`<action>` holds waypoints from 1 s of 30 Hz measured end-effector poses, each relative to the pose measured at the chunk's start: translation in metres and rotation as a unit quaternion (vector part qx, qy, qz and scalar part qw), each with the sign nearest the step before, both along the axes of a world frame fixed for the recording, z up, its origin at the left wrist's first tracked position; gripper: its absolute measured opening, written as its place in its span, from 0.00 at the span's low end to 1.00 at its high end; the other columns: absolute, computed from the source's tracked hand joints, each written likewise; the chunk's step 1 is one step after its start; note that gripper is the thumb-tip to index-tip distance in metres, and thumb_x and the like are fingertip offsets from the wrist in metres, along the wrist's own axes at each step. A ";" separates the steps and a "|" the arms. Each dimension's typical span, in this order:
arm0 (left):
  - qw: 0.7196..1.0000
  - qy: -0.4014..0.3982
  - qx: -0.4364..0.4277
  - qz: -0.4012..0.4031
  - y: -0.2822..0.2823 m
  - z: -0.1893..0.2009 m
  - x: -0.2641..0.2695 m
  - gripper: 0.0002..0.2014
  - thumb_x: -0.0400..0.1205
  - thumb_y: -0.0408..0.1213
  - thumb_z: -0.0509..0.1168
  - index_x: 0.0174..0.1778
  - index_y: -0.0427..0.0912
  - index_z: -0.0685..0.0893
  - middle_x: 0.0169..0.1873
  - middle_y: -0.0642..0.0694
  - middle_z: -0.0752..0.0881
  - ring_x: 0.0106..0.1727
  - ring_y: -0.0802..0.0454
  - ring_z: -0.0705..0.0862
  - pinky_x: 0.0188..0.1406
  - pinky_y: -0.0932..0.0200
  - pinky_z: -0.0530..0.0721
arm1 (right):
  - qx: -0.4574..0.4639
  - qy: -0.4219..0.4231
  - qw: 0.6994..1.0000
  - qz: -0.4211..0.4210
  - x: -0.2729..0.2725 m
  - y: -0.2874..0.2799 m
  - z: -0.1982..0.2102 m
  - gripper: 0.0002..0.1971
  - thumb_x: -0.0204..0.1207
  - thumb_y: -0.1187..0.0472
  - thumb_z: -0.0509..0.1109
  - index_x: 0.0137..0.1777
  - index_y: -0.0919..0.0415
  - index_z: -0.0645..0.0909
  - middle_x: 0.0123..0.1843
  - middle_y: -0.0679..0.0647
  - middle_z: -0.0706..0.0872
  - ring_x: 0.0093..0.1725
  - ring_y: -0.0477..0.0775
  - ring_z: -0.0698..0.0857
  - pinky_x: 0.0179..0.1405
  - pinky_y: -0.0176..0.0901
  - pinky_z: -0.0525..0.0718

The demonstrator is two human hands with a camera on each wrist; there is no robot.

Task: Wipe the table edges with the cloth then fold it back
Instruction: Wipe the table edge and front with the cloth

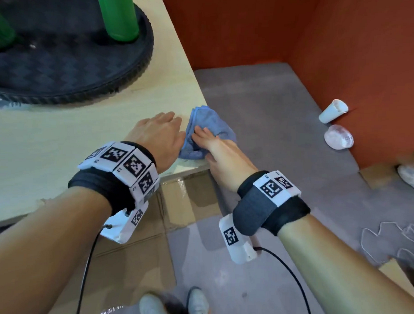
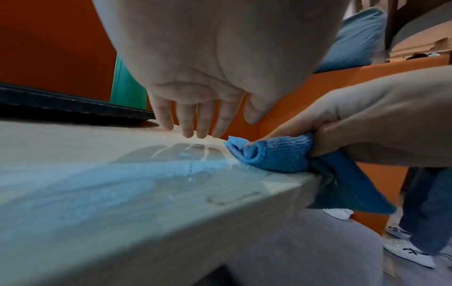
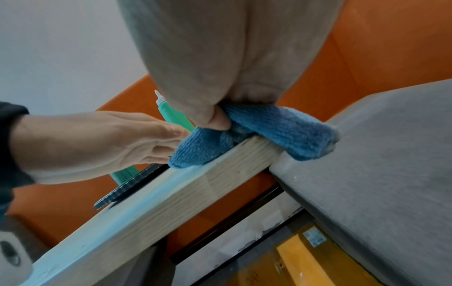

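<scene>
Fingers (image 2: 325, 135) of the right hand (image 1: 221, 149) are curled round the blue cloth (image 1: 208, 124), thumb pinching it from the side in the right wrist view. Fingers (image 2: 193, 123) of the left hand (image 1: 158, 135) are straight, tips resting on the worktop (image 1: 61, 137), holding nothing.

Cloth location: bunched over the worktop's near right corner, at about 12 o'clock from the right wrist and just beside the left hand at its 3 o'clock. Part lies on the top surface, part drapes over the rim and hangs below it.

Progress, my read: mid-wipe on the edges. Cloth is pressed on the rim at the corner, so wiping is under way. How much of the edge is already covered I can't tell; the pale blue sheen on the worktop in the left wrist view looks like a reflection or a damp film, unclear which. Left: the rest of the edges, then the fold-back. Cloth is crumpled and not folded, so that step is not yet done.

Orientation: the cloth is a wad, so its axis is loose. In the head view the long axis runs roughly 1 o'clock to 7 o'clock, along the right-hand edge. One folded end points up toward 12 o'clock; the loose tail hangs off the rim toward the floor.

Black round tray (image 1: 70, 65) with green bottles (image 1: 117, 12) sits well apart at 10 o'clock.
</scene>
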State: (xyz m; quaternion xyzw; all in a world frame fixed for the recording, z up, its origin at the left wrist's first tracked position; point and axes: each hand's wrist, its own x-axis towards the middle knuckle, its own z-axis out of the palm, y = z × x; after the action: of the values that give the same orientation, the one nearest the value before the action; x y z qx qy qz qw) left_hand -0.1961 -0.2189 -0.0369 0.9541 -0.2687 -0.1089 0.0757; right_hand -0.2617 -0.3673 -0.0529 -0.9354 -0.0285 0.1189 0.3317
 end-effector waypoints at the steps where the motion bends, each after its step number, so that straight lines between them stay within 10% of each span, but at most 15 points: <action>1: 1.000 -0.002 0.000 0.001 -0.001 0.000 -0.004 0.20 0.87 0.42 0.48 0.69 0.36 0.75 0.70 0.38 0.75 0.72 0.42 0.73 0.72 0.44 0.70 | 0.008 -0.005 1.000 0.000 -0.004 -0.001 0.000 0.24 0.83 0.70 0.51 0.79 0.61 0.64 0.84 0.55 0.60 0.84 0.50 0.52 0.83 0.43 0.46; 15: 1.000 -0.006 0.002 0.029 0.012 0.021 -0.027 0.20 0.87 0.40 0.48 0.73 0.36 0.71 0.72 0.38 0.74 0.74 0.43 0.71 0.74 0.45 0.68 | -0.066 -0.009 0.997 -0.046 -0.016 0.017 0.006 0.24 0.79 0.72 0.54 0.76 0.64 0.65 0.80 0.61 0.63 0.81 0.60 0.61 0.77 0.47 0.61; 30: 0.999 -0.004 0.006 -0.034 0.059 0.016 -0.028 0.21 0.88 0.41 0.46 0.75 0.38 0.68 0.74 0.40 0.72 0.75 0.43 0.69 0.75 0.45 0.67 | -0.053 -0.017 0.989 -0.136 -0.029 0.054 0.006 0.25 0.80 0.73 0.50 0.78 0.62 0.65 0.83 0.56 0.62 0.83 0.57 0.57 0.81 0.45 0.55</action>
State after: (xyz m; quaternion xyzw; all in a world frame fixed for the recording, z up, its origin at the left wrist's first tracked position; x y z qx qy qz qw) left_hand -0.2236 -0.1597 -0.0209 0.9451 -0.3009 -0.1094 0.0648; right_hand -0.2906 -0.3136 -0.0468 -0.9487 0.1000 0.0577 0.2943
